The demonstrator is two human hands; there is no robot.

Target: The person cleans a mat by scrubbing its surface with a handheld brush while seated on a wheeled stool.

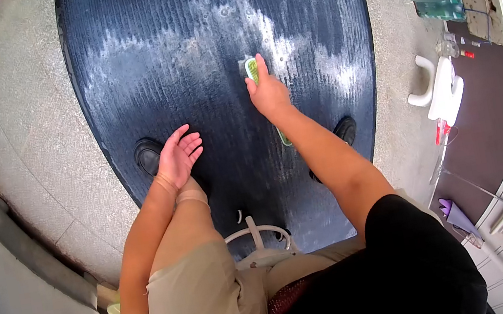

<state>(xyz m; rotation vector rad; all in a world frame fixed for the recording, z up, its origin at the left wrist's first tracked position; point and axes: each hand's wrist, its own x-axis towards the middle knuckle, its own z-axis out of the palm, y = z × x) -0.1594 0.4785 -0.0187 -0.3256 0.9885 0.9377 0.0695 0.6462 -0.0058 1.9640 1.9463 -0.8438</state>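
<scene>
A dark ribbed mat (pixel 223 105) lies on the floor before me, with whitish streaks of what looks like suds or residue across its far half. My right hand (pixel 269 95) is closed around a green-and-white scrub brush (pixel 251 69), whose head is against the mat beside a white streak. Part of its green handle shows below my wrist; the bristles are hidden. Over my left knee, my left hand (pixel 178 158) hangs with its palm up and fingers apart, holding nothing. My black shoes (pixel 148 155) stand on the mat on either side.
Pale stone floor (pixel 37 146) borders the mat on both sides. To the right are a white plastic object (pixel 443 91), wrapped bottles (pixel 442 10) and a purple cone-shaped item (pixel 460 220). A grey panel (pixel 28 294) stands at left. Between my legs shows a white curved frame (pixel 254 231).
</scene>
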